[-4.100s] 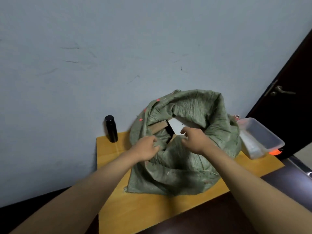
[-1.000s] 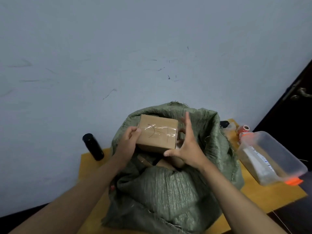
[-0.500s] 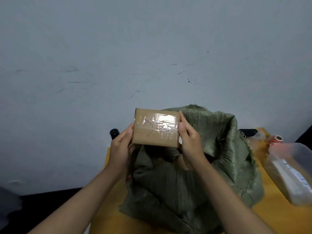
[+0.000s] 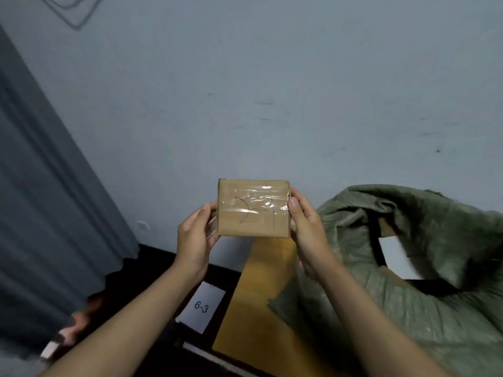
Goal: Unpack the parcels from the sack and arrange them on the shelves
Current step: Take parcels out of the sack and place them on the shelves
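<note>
both hands hold one box (image 4: 253, 208) up between them, clear of the sack (image 4: 408, 268): the left hand (image 4: 194, 242) grips its left edge, the right hand (image 4: 307, 235) its right edge. it seems to be the carry-to-shelf step. the sack lies to the right of the right hand, more parcels inside. a label (image 4: 202, 307) reading 6-3 lies below the left hand. next, the box probably needs matching to the right shelf slot.
</note>
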